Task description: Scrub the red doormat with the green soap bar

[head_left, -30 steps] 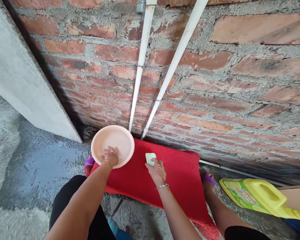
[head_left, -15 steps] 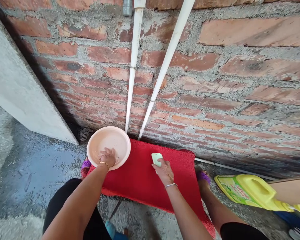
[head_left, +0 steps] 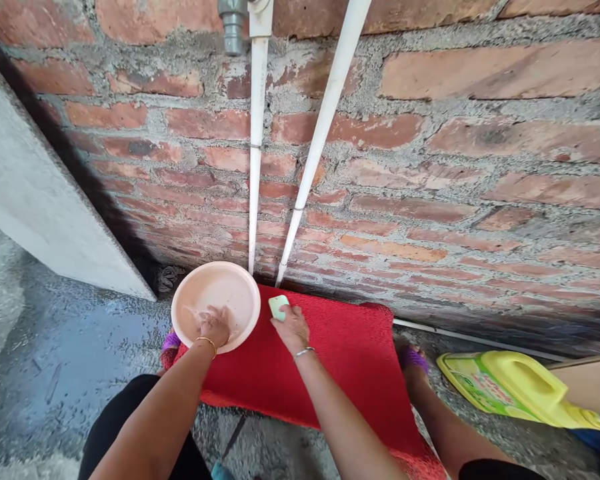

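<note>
Gripping the green block (head_left: 279, 307), your right hand (head_left: 294, 329) is closed round its near end. The block points away from you, near the far edge of the red cloth (head_left: 353, 360), just beside the bowl (head_left: 248, 292). Your left hand (head_left: 215, 326) is inside; its grip can't be told.

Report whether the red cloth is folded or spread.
Spread: the red cloth shows as one broad, mostly smooth surface beneath the right hand, which holds a pale green block. What supports it cannot be seen.
</note>
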`<state>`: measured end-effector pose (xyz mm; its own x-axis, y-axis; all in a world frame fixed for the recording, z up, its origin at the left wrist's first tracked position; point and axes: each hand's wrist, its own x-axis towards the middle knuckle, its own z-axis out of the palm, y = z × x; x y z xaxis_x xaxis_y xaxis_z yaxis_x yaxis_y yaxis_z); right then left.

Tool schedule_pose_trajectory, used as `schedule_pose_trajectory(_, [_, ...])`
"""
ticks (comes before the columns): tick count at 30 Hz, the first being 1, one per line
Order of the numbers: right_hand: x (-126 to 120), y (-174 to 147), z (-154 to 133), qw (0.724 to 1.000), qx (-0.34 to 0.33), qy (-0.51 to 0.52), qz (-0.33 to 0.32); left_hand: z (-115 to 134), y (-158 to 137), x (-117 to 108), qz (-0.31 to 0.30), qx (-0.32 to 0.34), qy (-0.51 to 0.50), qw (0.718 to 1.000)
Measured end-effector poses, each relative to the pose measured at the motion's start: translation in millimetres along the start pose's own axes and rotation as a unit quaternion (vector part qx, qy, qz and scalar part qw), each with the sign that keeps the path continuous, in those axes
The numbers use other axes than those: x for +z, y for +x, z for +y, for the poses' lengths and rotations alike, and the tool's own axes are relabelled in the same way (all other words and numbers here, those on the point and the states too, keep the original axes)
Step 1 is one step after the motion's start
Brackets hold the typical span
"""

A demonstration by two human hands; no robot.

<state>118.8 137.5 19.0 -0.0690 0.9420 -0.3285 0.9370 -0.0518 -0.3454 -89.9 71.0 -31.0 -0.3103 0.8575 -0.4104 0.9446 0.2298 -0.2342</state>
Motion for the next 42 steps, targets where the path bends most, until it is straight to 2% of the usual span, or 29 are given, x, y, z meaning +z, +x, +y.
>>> schedule_pose_trajectory(3, [7, 8, -24, 0.998, -0.046, -0.019, -0.025, 3, 0, -1, -0.010, -0.024, 0.010, 1.000])
schedule_pose_trajectory(6, [3, 16, -11, 0.997, -0.056, -0.028, -0.034, 4, -1, -4, -0.001, -0.027, 0.005, 1.000])
schedule_pose_trajectory(9, [-13, 21, 33, 0.999, -0.016, -0.033, -0.012, 2, -2, -8, -0.010, -0.005, 0.013, 1.000])
schedule_pose_trajectory(12, [-37, 21, 94, 0.998, 0.056, -0.027, 0.015, 1, -4, -11, -0.031, -0.001, 0.025, 0.999])
schedule_pose_trajectory(16, [-70, 13, 169, 0.984, 0.172, 0.003, 0.042, 0, -7, -11, -0.004, 0.010, 0.024, 1.000])
schedule_pose_trajectory(19, [-86, 5, 194, 0.962, 0.263, 0.020, 0.068, 0, -8, -7, 0.018, 0.011, 0.023, 1.000])
schedule_pose_trajectory(21, [-88, 4, 185, 0.959, 0.273, 0.028, 0.073, 0, -8, -4, 0.034, 0.016, 0.022, 0.999])
schedule_pose_trajectory(22, [-86, 6, 174, 0.963, 0.257, 0.031, 0.070, 0, -8, -4, 0.038, 0.020, 0.024, 0.999])
schedule_pose_trajectory(26, [-56, 21, 94, 0.990, 0.126, 0.036, 0.048, 1, -7, -10, 0.003, 0.023, 0.045, 0.999])
schedule_pose_trajectory(29, [-26, 33, 29, 0.998, 0.037, 0.036, 0.029, 2, -8, -17, -0.015, 0.014, 0.049, 0.999])
schedule_pose_trajectory(31, [-10, 38, -3, 0.999, -0.023, 0.022, 0.008, 1, -8, -19, -0.021, 0.016, 0.041, 0.999])
schedule_pose_trajectory(33, [-2, 41, -20, 0.997, -0.076, 0.006, -0.015, 1, -8, -18, -0.022, 0.021, 0.027, 0.999])
schedule_pose_trajectory(35, [-1, 43, -22, 0.994, -0.104, -0.007, -0.031, 1, -9, -17, -0.012, 0.025, 0.023, 0.999])
schedule_pose_trajectory(37, [-7, 45, -12, 0.994, -0.106, -0.016, -0.034, 2, -9, -14, -0.001, 0.022, 0.043, 0.999])
schedule_pose_trajectory(42, [-40, 54, 55, 0.999, -0.022, -0.041, 0.001, 0, -4, -5, 0.021, 0.036, 0.070, 0.997])
